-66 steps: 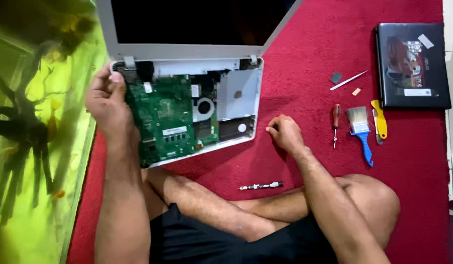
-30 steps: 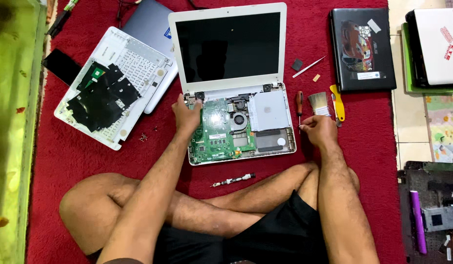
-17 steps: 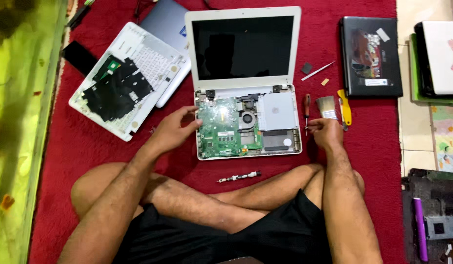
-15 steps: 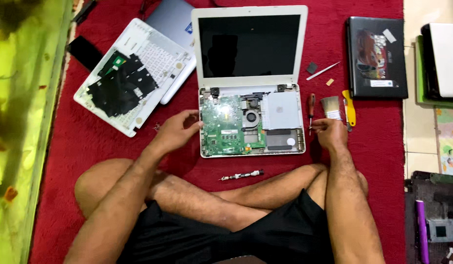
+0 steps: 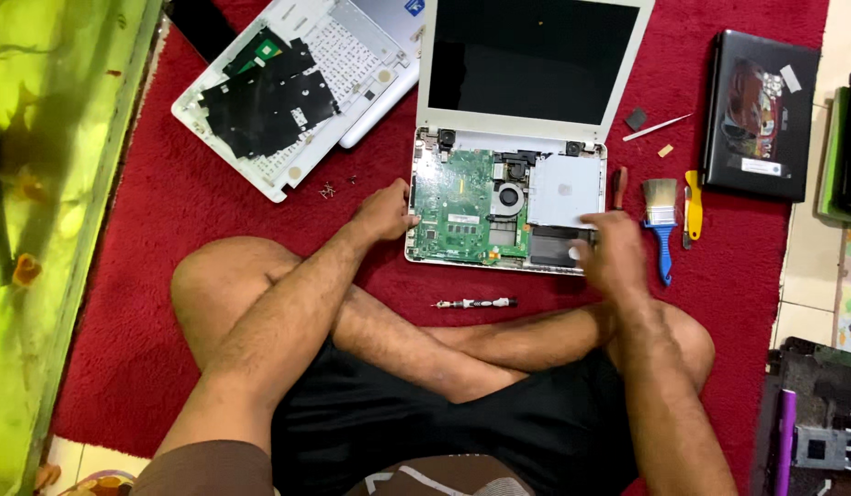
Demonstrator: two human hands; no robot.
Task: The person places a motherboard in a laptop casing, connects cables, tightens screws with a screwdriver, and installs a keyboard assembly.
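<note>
A white laptop (image 5: 536, 64) lies open on the red carpet (image 5: 214, 276), its base uncovered. A green board (image 5: 462, 197), a round fan (image 5: 510, 196) and a silver plate (image 5: 563, 188) show inside. My left hand (image 5: 386, 211) sits at the base's left edge, fingers curled against it. My right hand (image 5: 614, 253) is blurred over the base's lower right corner, fingers reaching left; I cannot tell whether it holds anything. A slim screwdriver (image 5: 474, 302) lies on the carpet just in front of the base, between my hands and my crossed legs.
Right of the base lie a red-handled screwdriver (image 5: 620, 186), a blue-handled brush (image 5: 662, 220) and a yellow tool (image 5: 692, 207). A black laptop (image 5: 761, 115) lies far right. A removed white keyboard cover (image 5: 288, 92) and loose screws (image 5: 327, 190) are upper left. A green tank (image 5: 49, 184) borders the left.
My right hand has moved left from beside the brush onto the base's lower right corner. My left hand has slid off the board to the base's left edge. The view has shifted.
</note>
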